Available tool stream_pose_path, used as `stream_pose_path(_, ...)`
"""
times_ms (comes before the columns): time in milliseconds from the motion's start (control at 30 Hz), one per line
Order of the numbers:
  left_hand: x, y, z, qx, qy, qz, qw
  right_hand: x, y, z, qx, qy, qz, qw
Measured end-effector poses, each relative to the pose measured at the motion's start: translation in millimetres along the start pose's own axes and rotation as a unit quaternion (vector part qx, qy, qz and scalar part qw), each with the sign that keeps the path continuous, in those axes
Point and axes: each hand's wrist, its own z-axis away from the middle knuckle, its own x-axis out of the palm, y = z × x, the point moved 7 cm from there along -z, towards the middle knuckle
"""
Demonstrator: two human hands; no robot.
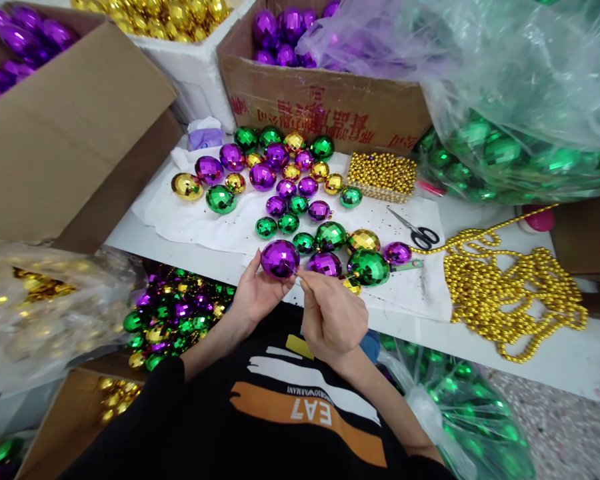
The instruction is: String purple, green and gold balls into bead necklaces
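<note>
A shiny purple faceted ball (279,257) rests in the fingers of my left hand (257,292), held just above the table's front edge. My right hand (334,315) is closed in a pinch at the ball's lower right side. A thin light line shows at its fingertips, too fine to name. Right behind my hands lie another purple ball (325,264), a large green ball (369,267) and a gold ball (363,241). Farther back, more purple, green and gold balls (263,177) are spread over a white cloth (167,217).
Black-handled scissors (424,237) and a clear box of small gold beads (381,175) lie right of the balls. Gold bead strings (517,300) are heaped farther right. Cardboard boxes (325,100) and a plastic bag of green balls (510,150) line the back.
</note>
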Motion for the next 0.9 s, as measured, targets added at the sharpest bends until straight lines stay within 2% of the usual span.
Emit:
stream_pose_path(167,0,-1,1,-0.005,0.008,-0.001,1.000,2,-4,4,-0.025,-0.025,0.003,0.999)
stream_pose_path(533,0,-3,2,-0.006,0.022,0.000,1.000,5,-3,5,-0.032,-0.025,0.003,0.999)
stream_pose_path(733,0,-3,1,0.000,0.015,0.006,1.000,21,5,8,-0.037,-0.035,0.018,0.999)
stream_pose_path(833,7,-3,7,0.003,-0.027,-0.007,1.000,24,11,9,-0.010,-0.058,0.047,0.997)
stream_pose_path(900,16,-5,13,0.006,-0.077,-0.042,0.996,15,15,9,0.034,-0.077,0.054,0.995)
